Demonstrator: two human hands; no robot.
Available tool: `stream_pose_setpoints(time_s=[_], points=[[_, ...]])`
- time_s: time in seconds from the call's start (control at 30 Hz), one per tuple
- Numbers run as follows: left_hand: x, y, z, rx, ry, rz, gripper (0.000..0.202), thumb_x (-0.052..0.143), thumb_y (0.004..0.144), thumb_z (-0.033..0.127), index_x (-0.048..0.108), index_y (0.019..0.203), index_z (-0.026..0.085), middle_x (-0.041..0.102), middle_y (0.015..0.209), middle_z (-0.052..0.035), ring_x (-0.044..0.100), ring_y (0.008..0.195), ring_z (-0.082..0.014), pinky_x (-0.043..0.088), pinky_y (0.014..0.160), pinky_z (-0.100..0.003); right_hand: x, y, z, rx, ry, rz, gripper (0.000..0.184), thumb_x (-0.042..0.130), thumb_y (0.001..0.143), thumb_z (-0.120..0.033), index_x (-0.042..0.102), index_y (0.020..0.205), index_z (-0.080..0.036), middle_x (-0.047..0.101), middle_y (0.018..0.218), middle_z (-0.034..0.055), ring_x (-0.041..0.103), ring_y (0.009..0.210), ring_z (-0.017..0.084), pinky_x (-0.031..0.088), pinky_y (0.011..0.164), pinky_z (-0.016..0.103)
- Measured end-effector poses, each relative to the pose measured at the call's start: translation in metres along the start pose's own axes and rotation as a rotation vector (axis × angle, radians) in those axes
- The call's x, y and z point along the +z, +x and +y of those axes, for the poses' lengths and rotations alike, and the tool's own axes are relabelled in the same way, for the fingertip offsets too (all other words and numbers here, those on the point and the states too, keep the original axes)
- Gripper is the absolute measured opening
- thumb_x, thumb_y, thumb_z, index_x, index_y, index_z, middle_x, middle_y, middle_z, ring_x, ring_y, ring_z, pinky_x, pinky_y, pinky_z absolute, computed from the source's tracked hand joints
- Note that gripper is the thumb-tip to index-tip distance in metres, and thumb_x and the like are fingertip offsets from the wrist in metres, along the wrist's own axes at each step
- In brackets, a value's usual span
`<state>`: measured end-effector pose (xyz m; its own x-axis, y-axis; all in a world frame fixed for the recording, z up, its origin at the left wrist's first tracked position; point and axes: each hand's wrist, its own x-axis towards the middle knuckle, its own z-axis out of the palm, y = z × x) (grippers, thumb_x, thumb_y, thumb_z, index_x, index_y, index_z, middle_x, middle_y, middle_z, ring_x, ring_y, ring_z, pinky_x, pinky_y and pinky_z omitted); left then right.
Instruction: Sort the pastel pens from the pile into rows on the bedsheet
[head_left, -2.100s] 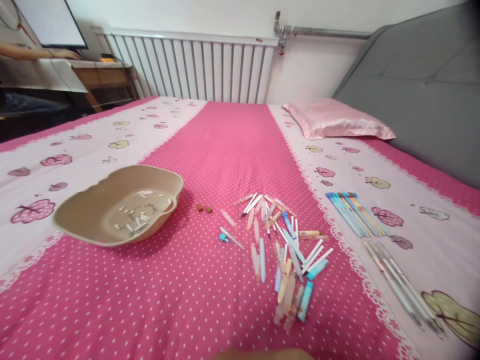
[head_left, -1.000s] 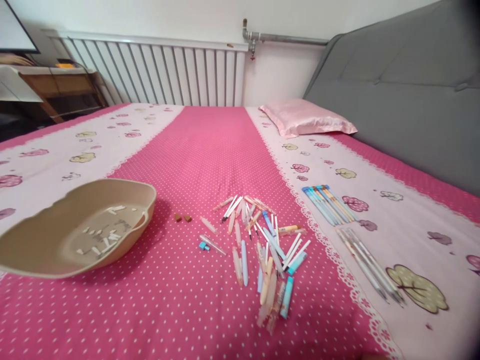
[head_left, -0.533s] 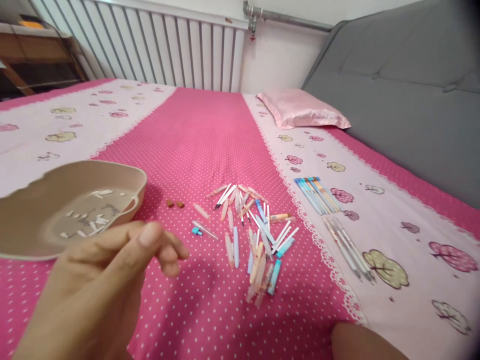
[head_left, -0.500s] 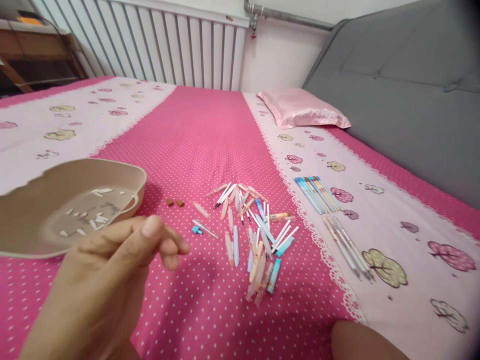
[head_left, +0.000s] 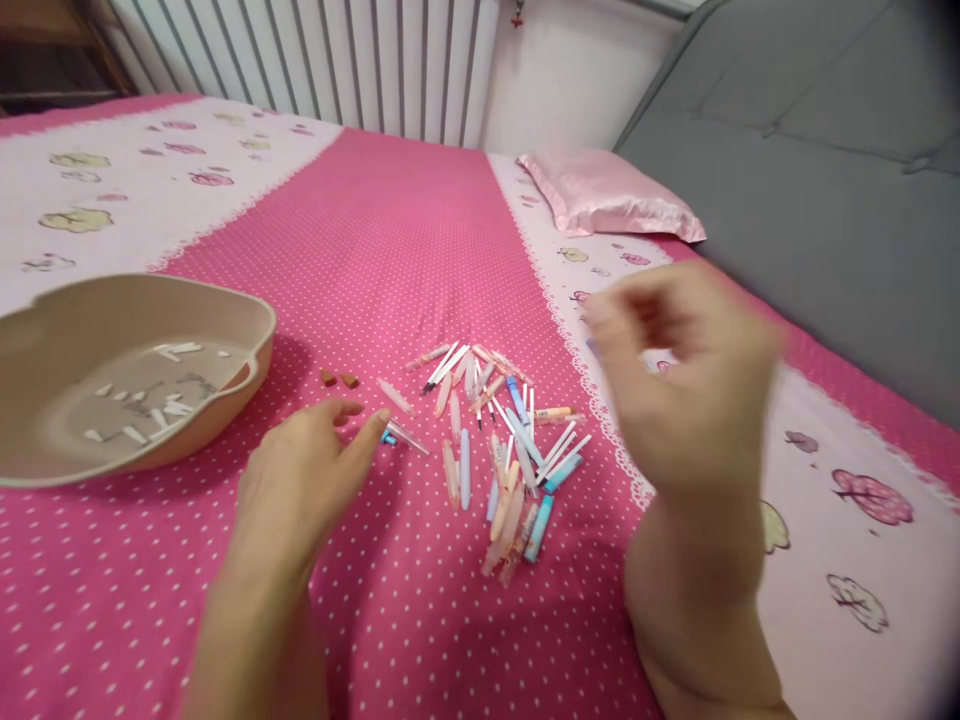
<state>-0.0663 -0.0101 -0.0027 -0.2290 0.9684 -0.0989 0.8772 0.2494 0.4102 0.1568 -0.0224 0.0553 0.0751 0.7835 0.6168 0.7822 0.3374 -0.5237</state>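
Observation:
My left hand point(head_left: 307, 478) lies low over the pink dotted bedspread point(head_left: 405, 250), fingers stretched out, its tips at a clear pen barrel with a blue end point(head_left: 399, 435). Nothing is in it. A loose pile of pen parts point(head_left: 499, 440) in white, pink, blue and orange lies just right of that hand. My right hand point(head_left: 686, 385) is raised above the right side of the pile, fingers curled and smeared by motion. Whether it holds anything does not show.
A beige scalloped bowl point(head_left: 45, 335) with several small white pieces stands at the left. Two small brown bits point(head_left: 338, 379) lie beside it. At the back are a pink pillow point(head_left: 611, 195), a grey headboard point(head_left: 817, 150) and a white radiator point(head_left: 337, 55).
My left hand has dropped and reached forward to the clear barrel. My right hand has risen into view over the right side. The view has tilted further down.

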Motion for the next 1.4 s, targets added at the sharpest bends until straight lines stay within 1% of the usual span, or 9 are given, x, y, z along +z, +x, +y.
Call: stream_pose_setpoints(time_s=[0.07, 0.13, 0.17, 0.33, 0.57, 0.73, 1.0, 1.2, 1.4], points=[[0.008, 0.005, -0.001, -0.016, 0.074, -0.034, 0.051, 0.045, 0.081, 0.053, 0.063, 0.113, 0.018, 0.069, 0.104, -0.0134, 0.063, 0.099, -0.0353, 0.047, 0.083, -0.044, 0.012, 0.006, 0.013, 0.085, -0.199, -0.302, 0.023, 0.052, 0.090, -0.032, 0.065, 0.098, -0.015, 0.067, 0.085, 0.0068, 0.063, 0.079, 0.021, 0.049, 0.070, 0.035], [0.014, 0.008, 0.000, -0.023, 0.108, -0.061, 0.054, 0.042, 0.082, 0.052, 0.060, 0.118, 0.015, 0.069, 0.104, -0.0164, 0.063, 0.099, -0.0366, 0.047, 0.081, -0.044, 0.026, 0.013, 0.030, 0.206, -0.418, -0.620, 0.026, 0.049, 0.090, -0.028, 0.065, 0.108, -0.018, 0.069, 0.092, 0.0084, 0.064, 0.086, 0.024, 0.048, 0.072, 0.036], [0.016, 0.008, 0.000, -0.029, 0.120, -0.072, 0.056, 0.042, 0.083, 0.052, 0.058, 0.119, 0.013, 0.069, 0.103, -0.0176, 0.063, 0.099, -0.0373, 0.047, 0.080, -0.044, 0.032, 0.016, 0.039, 0.256, -0.491, -0.684, 0.029, 0.049, 0.089, -0.028, 0.063, 0.113, -0.020, 0.069, 0.098, 0.0096, 0.064, 0.091, 0.026, 0.047, 0.075, 0.037], [0.023, 0.008, 0.006, -0.022, 0.101, -0.120, 0.061, 0.040, 0.084, 0.053, 0.046, 0.128, 0.011, 0.068, 0.092, -0.0157, 0.064, 0.092, -0.0358, 0.046, 0.073, -0.041, 0.050, 0.029, 0.075, 0.489, -0.737, -0.778, 0.041, 0.045, 0.089, -0.042, 0.062, 0.117, -0.018, 0.065, 0.113, 0.0160, 0.060, 0.107, 0.033, 0.046, 0.081, 0.041], [0.029, 0.008, 0.012, 0.024, 0.032, -0.140, 0.053, 0.043, 0.085, 0.048, 0.046, 0.126, 0.014, 0.067, 0.092, -0.0124, 0.063, 0.091, -0.0328, 0.042, 0.070, -0.036, 0.059, 0.032, 0.105, 0.590, -0.722, -1.034, 0.057, 0.036, 0.089, -0.057, 0.069, 0.099, -0.012, 0.070, 0.086, 0.0176, 0.066, 0.089, 0.029, 0.047, 0.072, 0.034], [0.030, 0.008, 0.013, 0.072, -0.058, -0.161, 0.048, 0.046, 0.084, 0.042, 0.048, 0.124, 0.014, 0.066, 0.093, -0.0117, 0.063, 0.084, -0.0286, 0.041, 0.066, -0.033, 0.072, 0.028, 0.105, 0.503, -0.629, -1.041, 0.057, 0.036, 0.090, -0.055, 0.068, 0.099, -0.009, 0.068, 0.069, 0.0147, 0.067, 0.076, 0.026, 0.044, 0.061, 0.029], [0.039, 0.008, 0.015, 0.158, -0.141, -0.147, 0.043, 0.048, 0.084, 0.037, 0.052, 0.120, 0.015, 0.066, 0.091, -0.0102, 0.061, 0.078, -0.0256, 0.039, 0.062, -0.031, 0.082, 0.021, 0.094, 0.297, -0.463, -0.959, 0.034, 0.051, 0.087, -0.042, 0.062, 0.103, -0.013, 0.071, 0.083, 0.0123, 0.067, 0.080, 0.023, 0.038, 0.059, 0.025], [0.038, 0.005, 0.017, 0.113, -0.139, -0.105, 0.043, 0.048, 0.085, 0.039, 0.053, 0.120, 0.015, 0.067, 0.091, -0.0102, 0.062, 0.082, -0.0273, 0.040, 0.065, -0.032, 0.086, 0.023, 0.098, 0.337, -0.464, -0.887, 0.019, 0.052, 0.086, -0.033, 0.064, 0.092, -0.021, 0.072, 0.088, 0.0070, 0.065, 0.082, 0.020, 0.038, 0.062, 0.024], [0.038, 0.004, 0.015, 0.093, -0.060, -0.034, 0.044, 0.046, 0.085, 0.040, 0.055, 0.120, 0.014, 0.069, 0.095, -0.0132, 0.063, 0.088, -0.0314, 0.043, 0.071, -0.036, 0.091, 0.022, 0.099, 0.345, -0.450, -0.865, 0.014, 0.052, 0.082, -0.022, 0.066, 0.084, -0.018, 0.071, 0.075, 0.0055, 0.065, 0.076, 0.018, 0.037, 0.060, 0.024]])
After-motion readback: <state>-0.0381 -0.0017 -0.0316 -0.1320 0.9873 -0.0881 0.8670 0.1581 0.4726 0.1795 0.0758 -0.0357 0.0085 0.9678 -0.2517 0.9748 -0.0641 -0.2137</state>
